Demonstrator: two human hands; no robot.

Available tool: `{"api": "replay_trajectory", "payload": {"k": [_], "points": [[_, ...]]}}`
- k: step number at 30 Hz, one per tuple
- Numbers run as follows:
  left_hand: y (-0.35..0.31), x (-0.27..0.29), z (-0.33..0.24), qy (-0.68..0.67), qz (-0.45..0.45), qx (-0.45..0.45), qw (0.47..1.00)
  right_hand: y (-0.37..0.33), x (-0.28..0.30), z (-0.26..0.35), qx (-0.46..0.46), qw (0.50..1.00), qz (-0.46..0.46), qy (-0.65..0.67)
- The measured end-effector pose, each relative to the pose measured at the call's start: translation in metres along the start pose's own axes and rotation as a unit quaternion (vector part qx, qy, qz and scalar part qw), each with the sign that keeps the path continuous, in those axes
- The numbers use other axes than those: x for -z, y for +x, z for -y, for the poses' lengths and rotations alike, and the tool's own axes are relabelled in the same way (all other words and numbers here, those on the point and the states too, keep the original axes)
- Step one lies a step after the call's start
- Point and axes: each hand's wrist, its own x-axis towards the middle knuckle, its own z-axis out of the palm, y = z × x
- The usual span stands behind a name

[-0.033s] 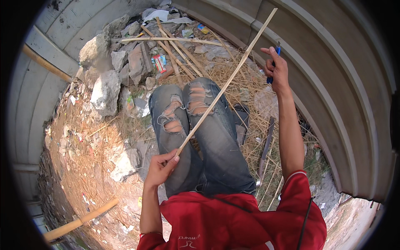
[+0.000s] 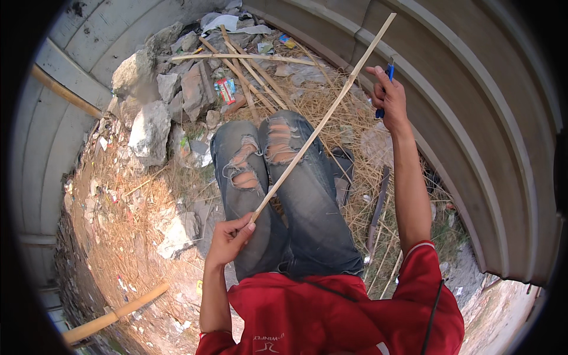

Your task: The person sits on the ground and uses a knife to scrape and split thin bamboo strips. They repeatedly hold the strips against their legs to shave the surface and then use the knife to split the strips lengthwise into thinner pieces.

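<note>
A long, thin strip of pale wood, perhaps split bamboo point(image 2: 322, 122), slants across my knees from lower left to upper right. Its lower end is pinched between the thumb and fingers of my left hand point(image 2: 228, 238). My right hand point(image 2: 391, 100) is raised beside the strip's upper part, a little apart from it. In that hand is a blue utility knife point(image 2: 390, 72), its short blade tip showing at the top; the palm hides the middle of the handle. My right index finger points toward the strip. Below the strip are my ripped jeans point(image 2: 307, 207).
Several wooden strips point(image 2: 251, 80) lie crossed beyond my knees. Broken stones point(image 2: 149, 131) are piled to their left. A long dark blade-like tool point(image 2: 379, 207) lies on straw by my right thigh. Corrugated metal sheeting point(image 2: 473, 118) curves along the right. A bamboo pole point(image 2: 118, 312) is at lower left.
My right hand with the utility knife has shifted slightly left, nearer the strip. The strip's upper end has moved a touch to the right.
</note>
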Motion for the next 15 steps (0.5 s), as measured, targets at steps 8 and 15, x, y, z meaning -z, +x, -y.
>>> {"api": "replay_trajectory", "payload": {"k": [8, 15], "points": [[-0.009, -0.003, 0.011, 0.01, -0.037, -0.016, 0.999, -0.005, -0.023, -0.003, -0.018, 0.999, 0.029, 0.029], [0.001, -0.006, -0.018, 0.305, -0.128, -0.134, 0.934, -0.026, -0.027, 0.0, -0.028, 0.986, 0.045, 0.157]]}}
